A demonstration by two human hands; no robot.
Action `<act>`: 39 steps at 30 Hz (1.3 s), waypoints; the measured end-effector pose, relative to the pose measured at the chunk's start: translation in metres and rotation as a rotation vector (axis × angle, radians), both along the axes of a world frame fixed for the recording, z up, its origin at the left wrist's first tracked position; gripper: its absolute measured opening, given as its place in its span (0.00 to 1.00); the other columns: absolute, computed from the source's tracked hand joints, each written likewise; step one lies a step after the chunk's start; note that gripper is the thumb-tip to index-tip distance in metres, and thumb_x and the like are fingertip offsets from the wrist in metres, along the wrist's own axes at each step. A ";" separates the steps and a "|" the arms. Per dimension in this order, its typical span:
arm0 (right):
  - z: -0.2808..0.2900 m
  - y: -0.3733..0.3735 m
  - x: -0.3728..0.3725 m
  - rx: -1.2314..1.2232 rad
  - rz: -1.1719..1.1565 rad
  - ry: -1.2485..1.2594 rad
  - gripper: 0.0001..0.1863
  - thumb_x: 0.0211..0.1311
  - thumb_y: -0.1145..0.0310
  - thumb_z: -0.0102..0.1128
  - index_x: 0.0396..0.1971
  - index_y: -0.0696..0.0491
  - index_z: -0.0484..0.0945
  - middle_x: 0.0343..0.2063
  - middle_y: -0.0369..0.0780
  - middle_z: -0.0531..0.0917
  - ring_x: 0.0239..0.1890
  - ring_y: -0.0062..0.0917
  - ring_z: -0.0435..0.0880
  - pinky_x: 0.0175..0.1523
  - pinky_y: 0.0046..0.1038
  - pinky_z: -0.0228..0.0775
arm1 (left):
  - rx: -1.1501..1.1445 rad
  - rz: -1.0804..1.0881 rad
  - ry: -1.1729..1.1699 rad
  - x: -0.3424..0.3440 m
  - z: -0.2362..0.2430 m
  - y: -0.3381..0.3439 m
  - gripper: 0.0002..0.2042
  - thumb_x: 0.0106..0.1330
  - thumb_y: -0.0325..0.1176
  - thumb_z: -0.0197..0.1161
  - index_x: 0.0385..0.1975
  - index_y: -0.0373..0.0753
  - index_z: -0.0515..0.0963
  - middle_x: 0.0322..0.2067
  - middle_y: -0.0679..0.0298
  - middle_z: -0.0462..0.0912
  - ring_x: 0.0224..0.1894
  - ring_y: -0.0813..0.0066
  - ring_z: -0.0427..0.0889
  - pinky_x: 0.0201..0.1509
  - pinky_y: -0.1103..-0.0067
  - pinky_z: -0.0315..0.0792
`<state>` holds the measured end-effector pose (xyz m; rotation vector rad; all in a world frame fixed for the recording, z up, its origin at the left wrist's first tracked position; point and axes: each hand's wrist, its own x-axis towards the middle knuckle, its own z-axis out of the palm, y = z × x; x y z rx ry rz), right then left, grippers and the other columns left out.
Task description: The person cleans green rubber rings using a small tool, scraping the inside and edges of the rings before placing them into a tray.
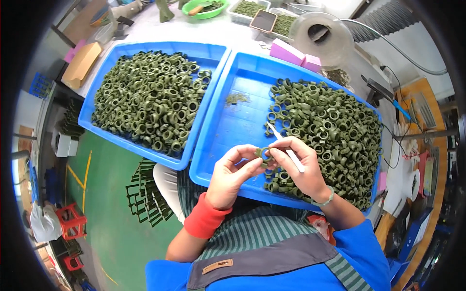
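My left hand pinches a small olive-green ring at the front of the right blue tray. My right hand grips a white slim-handled tool and also has its thumb and fingertips at that ring; the tool's tip points up and to the left, away from the ring. Many similar green rings are heaped in the tray's right part, with small green scraps to the left. Another blue tray holds a large pile of rings.
Green frame-like pieces lie below the left tray. Along the back are a green bowl, clear containers, pink blocks and a tan box. A hose, cables and tools are at right. A red stool stands left.
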<state>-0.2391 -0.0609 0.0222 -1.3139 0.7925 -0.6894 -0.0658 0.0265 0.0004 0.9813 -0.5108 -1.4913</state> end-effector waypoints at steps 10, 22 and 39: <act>-0.009 -0.001 -0.004 0.014 -0.008 -0.010 0.09 0.73 0.73 0.56 0.46 0.61 0.79 0.35 0.39 0.85 0.38 0.19 0.85 0.43 0.21 0.78 | 0.033 -0.022 -0.023 -0.003 0.004 -0.005 0.14 0.70 0.24 0.62 0.54 0.32 0.74 0.46 0.61 0.81 0.50 0.73 0.82 0.54 0.75 0.81; 0.019 -0.034 -0.031 -0.226 0.113 -0.061 0.08 0.73 0.74 0.56 0.41 0.62 0.81 0.34 0.36 0.83 0.34 0.15 0.77 0.40 0.19 0.71 | 0.105 -0.083 -0.150 0.017 0.010 0.001 0.12 0.70 0.25 0.62 0.52 0.32 0.78 0.41 0.64 0.82 0.36 0.80 0.83 0.42 0.84 0.79; 0.013 -0.012 -0.014 -0.668 0.161 0.061 0.03 0.62 0.76 0.66 0.29 0.59 0.84 0.23 0.37 0.85 0.25 0.23 0.84 0.30 0.22 0.74 | 0.039 0.030 -0.236 0.013 0.011 0.011 0.12 0.70 0.26 0.64 0.51 0.31 0.80 0.37 0.61 0.85 0.35 0.79 0.84 0.42 0.82 0.80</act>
